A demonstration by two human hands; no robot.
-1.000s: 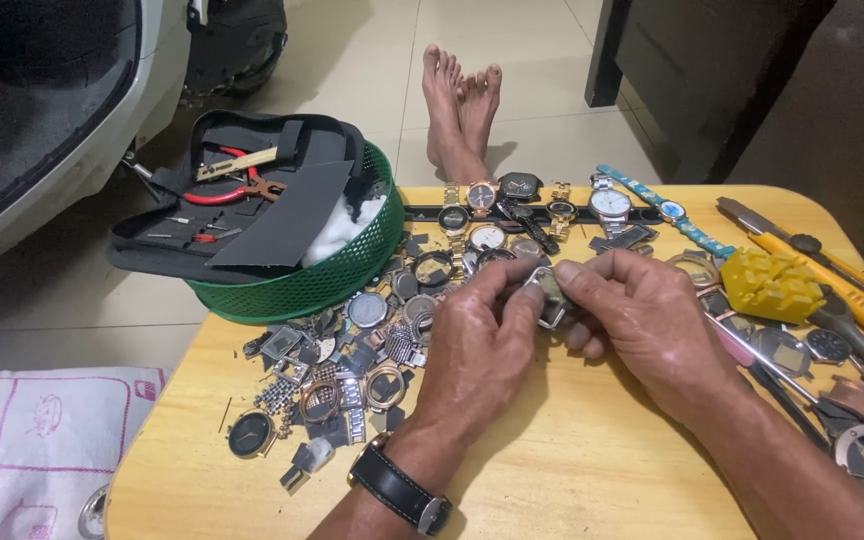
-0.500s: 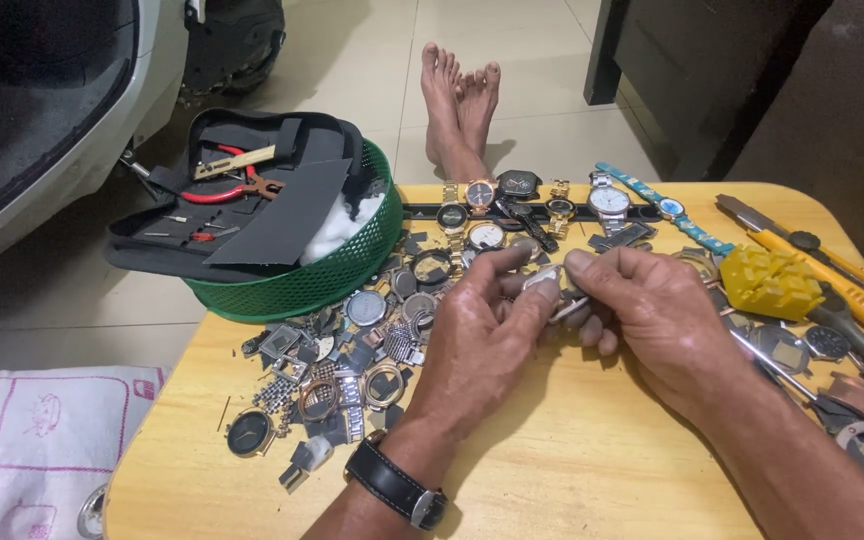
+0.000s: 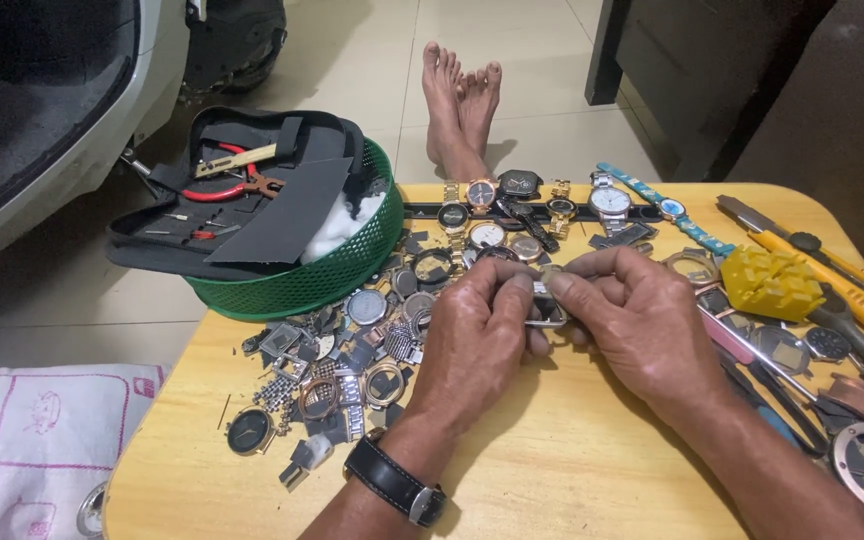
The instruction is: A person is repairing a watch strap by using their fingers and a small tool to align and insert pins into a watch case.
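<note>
Left hand (image 3: pixel 477 335), right hand (image 3: pixel 642 320), both pinching small metal watch part (image 3: pixel 544 305), long axis hidden

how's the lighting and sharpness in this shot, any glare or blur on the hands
Head view: soft, even light; the left hand and right hand are sharp, throwing faint shadows on the yellow table; mild sheen on the floor tiles; no motion blur; dark top right corner.

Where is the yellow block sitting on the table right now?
In the head view, the yellow block sits on the table's right side, just beyond the right hand, beside the yellow-handled knife.
</note>
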